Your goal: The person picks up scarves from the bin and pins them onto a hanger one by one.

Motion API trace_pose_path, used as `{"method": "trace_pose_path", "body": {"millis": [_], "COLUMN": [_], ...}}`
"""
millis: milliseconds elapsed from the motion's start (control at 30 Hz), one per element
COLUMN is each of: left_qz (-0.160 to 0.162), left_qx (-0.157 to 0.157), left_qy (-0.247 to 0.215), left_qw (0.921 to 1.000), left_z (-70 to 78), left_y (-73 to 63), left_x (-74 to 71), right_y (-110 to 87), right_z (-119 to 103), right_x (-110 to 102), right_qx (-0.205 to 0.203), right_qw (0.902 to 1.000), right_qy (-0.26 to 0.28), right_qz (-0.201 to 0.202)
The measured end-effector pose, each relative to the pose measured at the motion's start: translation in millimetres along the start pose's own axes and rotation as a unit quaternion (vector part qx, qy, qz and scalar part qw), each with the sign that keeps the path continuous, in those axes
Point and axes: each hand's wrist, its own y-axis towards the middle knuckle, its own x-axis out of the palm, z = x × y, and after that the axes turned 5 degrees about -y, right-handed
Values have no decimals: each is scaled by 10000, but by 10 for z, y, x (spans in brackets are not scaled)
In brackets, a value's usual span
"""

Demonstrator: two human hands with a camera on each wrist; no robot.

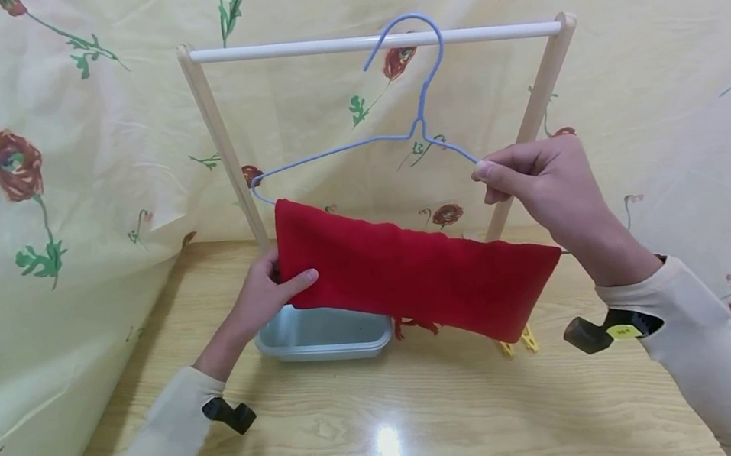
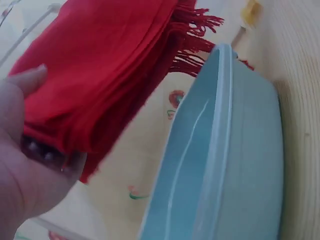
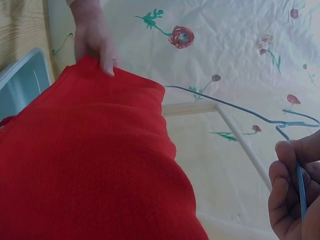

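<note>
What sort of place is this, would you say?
Perhaps an indoor nook staged for hanging clothes: floral-print sheeting surrounds a clothes rack, and in front of it a red fringed scarf is draped over a blue hanger.

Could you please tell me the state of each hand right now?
Left hand: closed, holding one edge of the folded red cloth.
Right hand: closed, pinching the blue hanger on its sloping shoulder.
</note>
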Motion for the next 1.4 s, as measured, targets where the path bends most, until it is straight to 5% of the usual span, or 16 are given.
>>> {"method": "trace_pose_path", "body": {"millis": [100,267,500,600,700,767,833,967,1067,1167,1267,1400], "left_qz": [-451,-789,-779,-348,703,1303,1544,838,46,-764,-1451,-1980], "left_qx": [-166,-542,-233,-45,456,1130,1997,3456,3840,3700,3140,2447], "left_qy": [-405,-297,-56,218,670,993,1388,1906,2207,2645,3253,4002], "left_qw": [9980,9950,9967,9991,9942,9800,9576,9150,8966,8873,8801,8607], "left_z": [-66,-166,-200,-167,-106,-41,48,293,487,661,808,926], "left_y": [6,15,78,84,31,-11,-18,103,256,404,524,649], "left_x": [14,53,44,99,206,292,384,602,814,1048,1261,1474], "right_y": [2,-6,-48,-58,-67,-72,-76,-79,-81,-86,-93,-95], "right_z": [-12,-11,47,59,67,77,91,121,132,131,119,101], "right_x": [-26,-55,-97,-94,-84,-76,-67,-46,-24,6,35,59], "right_qx": [20,66,183,215,218,212,209,206,194,171,123,31], "right_qw": [9999,9999,9993,9994,9994,9994,9994,9992,9993,9994,9994,9996], "right_qy": [75,-67,-176,-60,-14,-96,-203,-312,-301,-297,-326,-297], "right_qz": [78,144,288,278,256,241,211,163,140,103,69,19]}}
